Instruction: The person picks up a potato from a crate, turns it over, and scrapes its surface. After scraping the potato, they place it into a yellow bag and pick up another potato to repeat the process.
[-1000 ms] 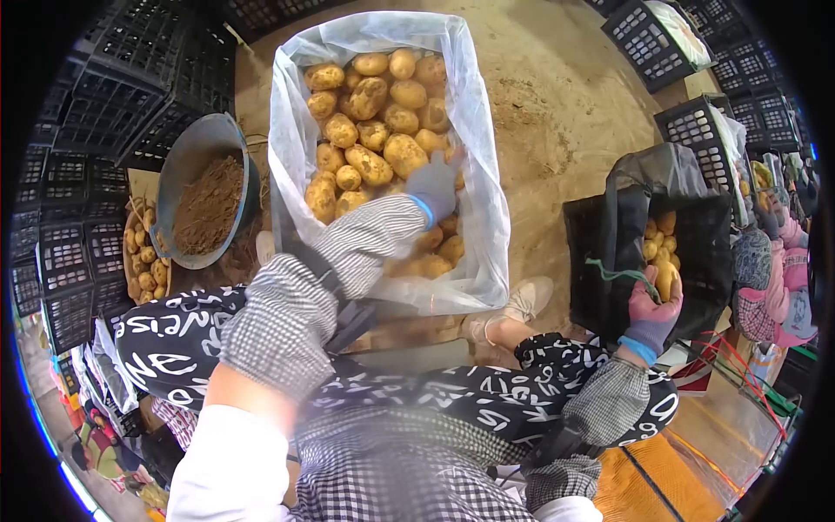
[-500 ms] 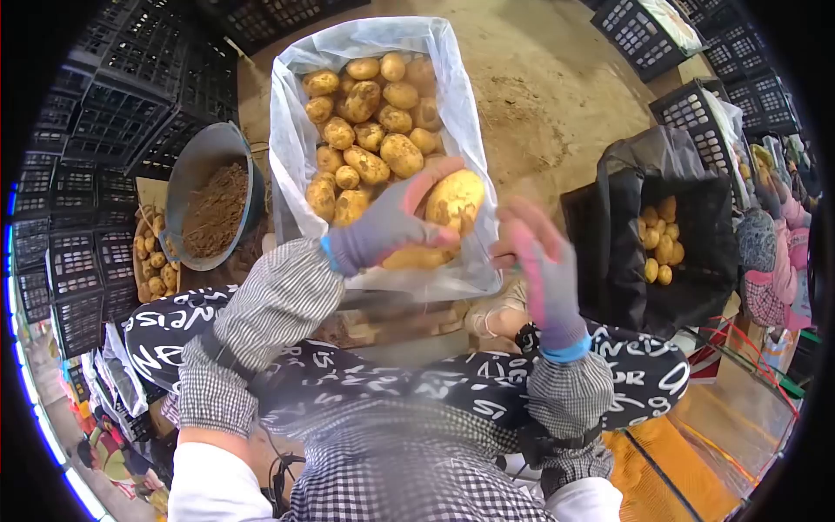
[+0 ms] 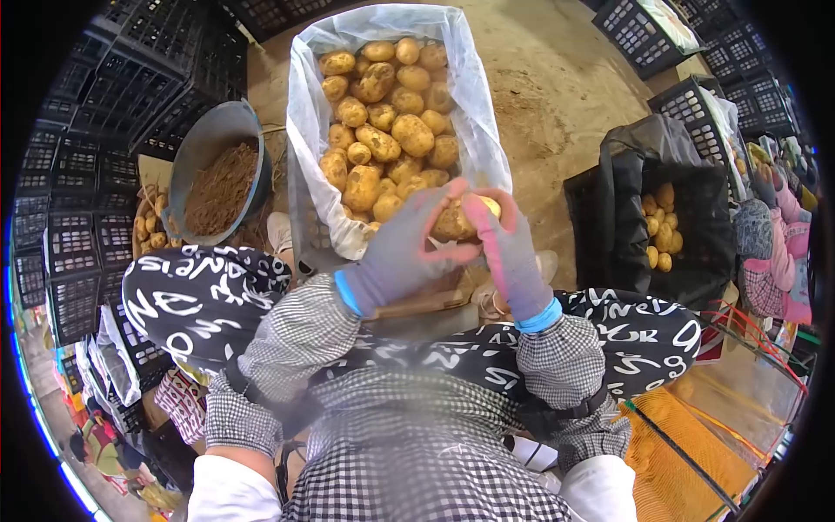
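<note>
A potato with brown dirt on its skin is held between my two gloved hands, over the near edge of a lined crate. My left hand, in a grey and pink glove, has its fingers and thumb around the potato's left side. On the other side, my right hand closes on it with fingers over the right end. Just beyond them, the crate's white plastic liner surrounds a heap of dirt-marked potatoes.
To the right stands a crate lined with a black bag, with several potatoes inside. At left is a tub of soil, with potatoes beside it. Stacked black crates rise behind. An orange mesh sack lies lower right. Other people are at far right.
My right hand has come in from the right and now grips the potato, which my left hand held alone. The potato has turned and sits lower against the crate. The view has shifted slightly.
</note>
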Tool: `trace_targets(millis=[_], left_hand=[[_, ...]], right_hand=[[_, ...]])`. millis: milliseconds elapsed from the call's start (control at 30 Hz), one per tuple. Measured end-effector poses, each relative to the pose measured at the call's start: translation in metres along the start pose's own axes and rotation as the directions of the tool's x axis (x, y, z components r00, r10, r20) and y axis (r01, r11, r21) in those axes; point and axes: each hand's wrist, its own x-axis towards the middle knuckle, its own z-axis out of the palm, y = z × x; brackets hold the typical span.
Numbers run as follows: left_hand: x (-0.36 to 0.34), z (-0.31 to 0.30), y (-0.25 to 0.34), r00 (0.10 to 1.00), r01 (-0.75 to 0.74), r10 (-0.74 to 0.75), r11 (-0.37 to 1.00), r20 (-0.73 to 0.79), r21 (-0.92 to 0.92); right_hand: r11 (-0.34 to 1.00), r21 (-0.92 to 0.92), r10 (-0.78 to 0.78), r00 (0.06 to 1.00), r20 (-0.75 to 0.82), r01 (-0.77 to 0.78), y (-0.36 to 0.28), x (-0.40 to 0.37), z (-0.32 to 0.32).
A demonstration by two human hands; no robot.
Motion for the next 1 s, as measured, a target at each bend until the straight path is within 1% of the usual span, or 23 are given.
trace_targets(millis=[33,67,133,200,233,300,367,467,533,600,633,667,700,733,767,833,867,933,967,1000], left_hand=[[-0.005,0.003,-0.005,0.999,-0.001,0.004,0.998,-0.042,0.061],[-0.010,0.006,-0.010,0.996,0.000,0.010,0.993,-0.084,0.120],[-0.016,0.008,-0.013,0.989,0.123,-0.132,0.984,-0.062,-0.132],[-0.020,0.013,-0.013,0.969,0.215,-0.246,0.906,-0.039,-0.364],[-0.018,0.014,-0.010,0.957,0.238,-0.287,0.853,-0.036,-0.464],[-0.016,0.016,-0.010,0.952,0.233,-0.303,0.809,-0.043,-0.540],[-0.015,0.016,-0.014,0.964,0.188,-0.257,0.844,-0.070,-0.503],[-0.015,0.021,-0.034,0.956,0.210,-0.292,0.770,-0.040,-0.603],[-0.017,0.024,-0.050,0.970,0.156,-0.239,0.755,-0.046,-0.637],[-0.017,0.025,-0.063,0.976,0.130,-0.207,0.799,-0.066,-0.587],[-0.016,0.025,-0.068,0.976,0.131,-0.201,0.847,-0.082,-0.516],[-0.015,0.026,-0.072,0.976,0.131,-0.193,0.888,-0.097,-0.441],[-0.012,0.021,-0.061,0.943,0.219,-0.328,0.753,-0.065,-0.621],[-0.007,0.011,-0.038,0.895,0.283,-0.447,0.574,-0.004,-0.768],[-0.003,0.005,-0.026,0.836,0.318,-0.542,0.364,0.078,-0.876],[-0.002,0.011,-0.038,0.885,0.303,-0.462,0.656,-0.050,-0.691],[-0.005,0.014,-0.045,0.906,0.288,-0.411,0.772,-0.100,-0.567],[-0.007,0.012,-0.036,0.936,0.174,-0.294,0.864,-0.194,-0.472],[-0.006,0.009,-0.032,0.943,0.135,-0.238,0.912,-0.232,-0.388],[-0.005,0.006,-0.029,0.946,0.096,-0.180,0.950,-0.269,-0.298]], right_hand=[[0.999,-0.016,-0.034,0.999,0.000,0.034,0.003,-0.001,0.004],[1.000,-0.020,0.008,1.000,0.012,-0.008,0.006,-0.001,0.005],[0.995,-0.031,0.091,0.995,0.027,-0.090,0.013,0.002,0.004],[0.988,-0.151,-0.055,0.997,-0.059,0.046,0.042,0.013,0.003],[0.971,-0.213,-0.135,0.986,-0.096,0.112,0.047,0.015,0.005],[0.964,-0.206,-0.193,0.975,-0.109,0.167,0.048,0.014,0.007],[0.967,-0.167,-0.216,0.968,-0.125,0.194,0.047,0.014,0.012],[0.976,-0.110,-0.203,0.970,-0.133,0.189,0.047,0.014,0.018],[0.977,-0.113,-0.196,0.973,-0.124,0.182,0.046,0.013,0.019],[0.981,-0.072,-0.189,0.972,-0.138,0.180,0.045,0.013,0.023],[0.983,-0.042,-0.184,0.971,-0.151,0.180,0.045,0.013,0.025],[0.978,-0.079,-0.205,0.967,-0.151,0.195,0.041,0.011,0.025],[0.971,-0.115,-0.227,0.962,-0.151,0.211,0.035,0.009,0.027],[0.943,-0.184,-0.303,0.942,-0.144,0.276,0.036,0.010,0.027],[0.907,-0.252,-0.378,0.916,-0.136,0.337,0.038,0.010,0.027],[0.729,-0.434,-0.612,0.788,-0.066,0.529,0.051,0.019,0.030],[0.696,-0.513,-0.589,0.808,-0.007,0.503,0.055,0.018,0.026],[0.602,-0.656,-0.522,0.846,0.106,0.454,0.049,0.013,0.026],[0.604,-0.676,-0.477,0.871,0.119,0.423,0.048,0.013,0.026],[0.605,-0.671,-0.479,0.869,0.123,0.428,0.050,0.014,0.028]])
